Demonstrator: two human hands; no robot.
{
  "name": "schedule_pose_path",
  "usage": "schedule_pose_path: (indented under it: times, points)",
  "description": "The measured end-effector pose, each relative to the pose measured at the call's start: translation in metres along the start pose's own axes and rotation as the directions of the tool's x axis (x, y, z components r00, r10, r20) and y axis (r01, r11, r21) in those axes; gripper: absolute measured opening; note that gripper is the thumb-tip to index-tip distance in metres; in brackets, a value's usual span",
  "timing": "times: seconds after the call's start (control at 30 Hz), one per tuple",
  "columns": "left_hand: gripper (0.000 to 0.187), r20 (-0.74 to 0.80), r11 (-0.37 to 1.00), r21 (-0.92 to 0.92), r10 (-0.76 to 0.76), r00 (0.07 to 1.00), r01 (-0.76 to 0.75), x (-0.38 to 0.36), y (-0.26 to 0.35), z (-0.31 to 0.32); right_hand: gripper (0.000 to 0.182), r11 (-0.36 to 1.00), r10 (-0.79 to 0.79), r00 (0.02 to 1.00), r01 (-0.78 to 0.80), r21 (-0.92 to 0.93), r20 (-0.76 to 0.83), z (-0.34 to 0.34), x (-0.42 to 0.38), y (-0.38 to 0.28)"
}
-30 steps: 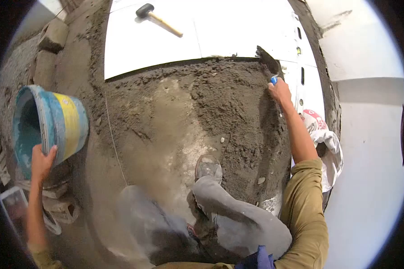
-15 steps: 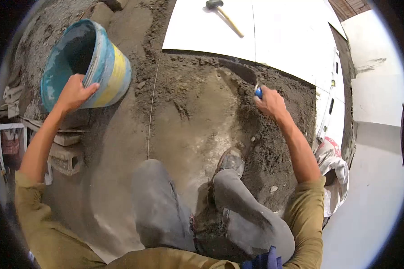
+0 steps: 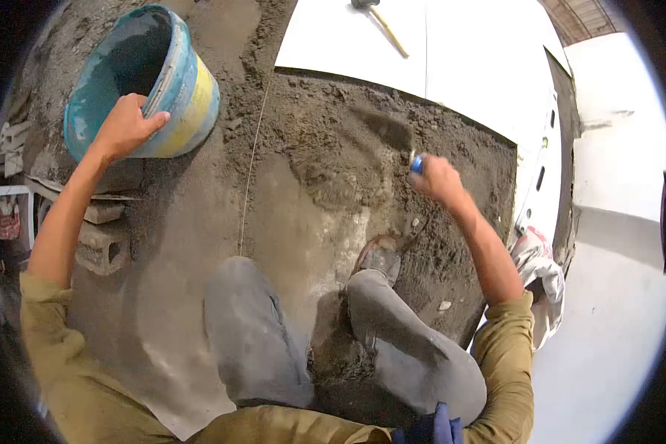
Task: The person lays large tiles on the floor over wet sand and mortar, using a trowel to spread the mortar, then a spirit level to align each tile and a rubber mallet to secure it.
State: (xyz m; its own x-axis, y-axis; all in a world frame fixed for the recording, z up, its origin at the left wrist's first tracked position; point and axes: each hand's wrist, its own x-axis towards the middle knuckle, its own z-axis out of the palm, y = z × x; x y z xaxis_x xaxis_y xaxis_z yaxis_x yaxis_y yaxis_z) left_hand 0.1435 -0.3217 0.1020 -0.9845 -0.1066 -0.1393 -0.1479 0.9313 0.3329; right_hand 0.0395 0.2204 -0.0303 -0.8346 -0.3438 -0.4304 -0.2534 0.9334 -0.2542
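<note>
Bucket [image 3: 201, 103], one, tilted, near the string [image 3: 251, 166]: the left hand [image 3: 129, 129] is gripping its rim, and a slack hold could drop it on the string; its shadowed inside is hiding any contents. Trowel [image 3: 416, 164], one, blade blurred at the mortar [image 3: 325, 111]: the right hand [image 3: 442, 182] is holding its blue handle, and a wide sweep could chip the nearby tile [image 3: 481, 66]. Sack [image 3: 534, 259], one, is lying by the level [image 3: 539, 181], contents hidden.

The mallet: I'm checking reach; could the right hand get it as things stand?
Probably not: the right hand holds the trowel, though nothing blocks the way to the mallet on the tiles.
</note>
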Motion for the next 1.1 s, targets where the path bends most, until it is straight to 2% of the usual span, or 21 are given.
schedule_pose_path:
  times: [0.1, 0.17, 0.2, 0.27, 0.3, 0.33, 0.37, 0.43, 0.5, 0.53, 0.57, 0.63, 0.67, 0.77, 0.8, 0.83, 0.9, 0.97, 1.0, 1.07, 1.1]
  points:
    - [0.039, 0.039, 0.999, -0.044, -0.009, 0.999, 0.010, 0.003, 0.000, -0.003, 0.037, 0.983, 0.101, 0.994, -0.108, 0.149, 0.052, 0.001, 0.024, 0.024]
    - [0.038, 0.043, 1.000, -0.026, -0.006, 0.999, 0.008, 0.001, 0.005, -0.005, 0.036, 0.929, 0.151, 0.972, -0.201, 0.311, 0.179, 0.036, 0.034, 0.034]
    - [0.038, 0.053, 1.000, -0.029, -0.006, 0.999, 0.007, 0.001, 0.003, -0.003, 0.035, 0.911, 0.144, 0.980, -0.185, 0.369, 0.134, 0.073, 0.033, 0.040]
    - [0.036, -0.025, 1.000, -0.016, 0.026, 0.999, -0.026, 0.001, -0.003, 0.000, 0.041, 0.925, 0.112, 0.972, -0.178, 0.335, 0.206, 0.085, -0.003, 0.002]
    - [0.036, -0.031, 1.000, -0.017, 0.024, 0.999, -0.025, 0.000, -0.002, -0.001, 0.042, 0.934, 0.027, 0.965, -0.118, 0.338, 0.261, 0.091, -0.020, -0.007]
    - [0.037, 0.017, 0.999, -0.036, 0.010, 1.000, -0.010, 0.001, -0.001, -0.003, 0.039, 0.965, -0.052, 0.968, -0.015, 0.261, 0.247, 0.101, -0.035, -0.009]
    - [0.037, 0.068, 0.999, -0.053, 0.001, 0.998, 0.003, 0.003, 0.001, -0.005, 0.040, 0.963, -0.049, 0.953, -0.034, 0.266, 0.299, 0.091, -0.052, -0.020]
    - [0.037, 0.051, 0.999, -0.045, -0.020, 0.999, 0.022, 0.003, 0.009, -0.008, 0.037, 0.908, -0.037, 0.975, -0.059, 0.415, 0.220, 0.080, -0.076, -0.025]
    - [0.038, 0.061, 0.999, -0.035, -0.038, 0.997, 0.040, -0.001, 0.008, -0.005, 0.031, 0.745, 0.172, 0.931, -0.337, 0.576, 0.322, 0.067, -0.086, -0.027]
    - [0.038, 0.058, 0.999, -0.033, -0.011, 0.998, 0.013, 0.003, 0.001, -0.004, 0.025, 0.604, 0.192, 0.938, -0.345, 0.718, 0.289, 0.072, -0.089, -0.021]
    - [0.039, 0.054, 0.999, -0.033, 0.014, 0.998, -0.012, 0.005, -0.005, -0.003, 0.025, 0.601, 0.199, 0.939, -0.344, 0.722, 0.282, 0.077, -0.091, -0.020]
    - [0.040, 0.047, 0.999, -0.025, 0.035, 0.998, -0.033, 0.006, -0.008, -0.003, 0.025, 0.113, 0.336, 0.819, -0.524, 0.844, 0.464, 0.080, -0.093, -0.026]
    - [0.040, 0.047, 0.999, -0.014, 0.044, 0.998, -0.043, 0.006, -0.008, -0.003, 0.027, 0.097, 0.309, 0.852, -0.470, 0.877, 0.423, 0.082, -0.084, -0.030]
    - [0.042, 0.074, 0.999, -0.017, -0.047, 0.996, 0.049, 0.003, 0.007, -0.007, 0.026, 0.148, 0.321, 0.877, -0.421, 0.895, 0.359, 0.084, -0.022, -0.032]
    - [0.042, 0.083, 0.999, -0.009, -0.042, 0.996, 0.043, 0.003, 0.007, -0.008, 0.026, 0.129, 0.316, 0.875, -0.422, 0.898, 0.366, 0.076, -0.004, -0.033]
    - [0.042, 0.084, 0.999, -0.017, -0.028, 0.996, 0.030, 0.003, 0.005, -0.007, 0.030, 0.186, 0.314, 0.881, -0.422, 0.887, 0.353, 0.072, 0.011, -0.030]
    - [0.042, 0.073, 1.000, -0.027, -0.006, 0.997, 0.008, 0.004, 0.000, -0.005, 0.036, 0.721, 0.250, 0.962, -0.262, 0.641, 0.112, 0.078, 0.030, -0.022]
    - [0.043, 0.002, 0.997, -0.031, 0.068, 0.998, -0.068, 0.003, -0.003, -0.003, 0.042, 0.926, 0.094, 0.994, -0.107, 0.363, 0.053, 0.081, 0.017, -0.022]
    - [0.043, -0.011, 0.997, -0.032, 0.069, 0.998, -0.069, 0.005, 0.001, -0.004, 0.042, 0.957, 0.033, 0.998, -0.047, 0.286, 0.053, 0.068, -0.001, -0.033]
    - [0.045, -0.035, 0.996, -0.032, 0.085, 0.996, -0.087, -0.001, 0.011, -0.006, 0.040, 0.979, 0.024, 0.998, -0.036, 0.202, 0.065, 0.056, -0.035, -0.041]
    - [0.045, -0.035, 0.998, -0.027, 0.055, 0.998, -0.056, -0.004, 0.007, -0.006, 0.037, 0.928, 0.077, 0.993, -0.103, 0.358, 0.087, 0.047, -0.050, -0.046]
